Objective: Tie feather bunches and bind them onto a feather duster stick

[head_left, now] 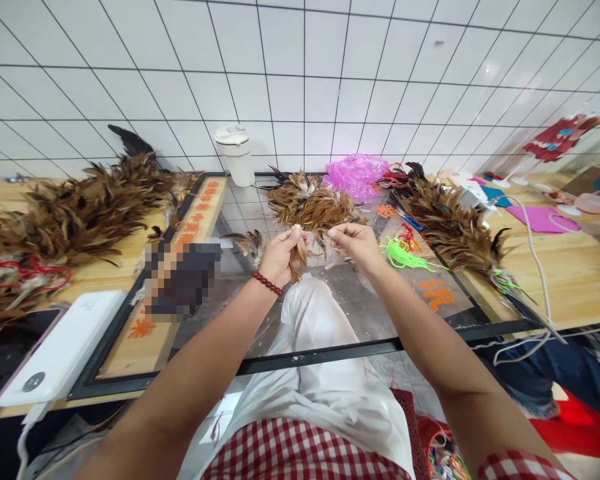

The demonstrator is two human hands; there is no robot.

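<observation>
My left hand [280,255], with a red bead bracelet at the wrist, is closed around a small bunch of brown feathers [298,257] that hangs down from its fingers. Close to its right, my right hand [354,245] pinches its fingers together; what it holds is too small to make out. Both hands hover above a glass table top [350,307], just in front of a heap of brown feathers [310,203]. My white trousers show through the glass below.
Large feather piles lie at the left [75,213] and right [453,227]. A white cup [237,155] and pink fluff [356,175] stand by the tiled wall. Green cords [405,255], a white power bank [63,350] and a white cable [535,267] lie on the table.
</observation>
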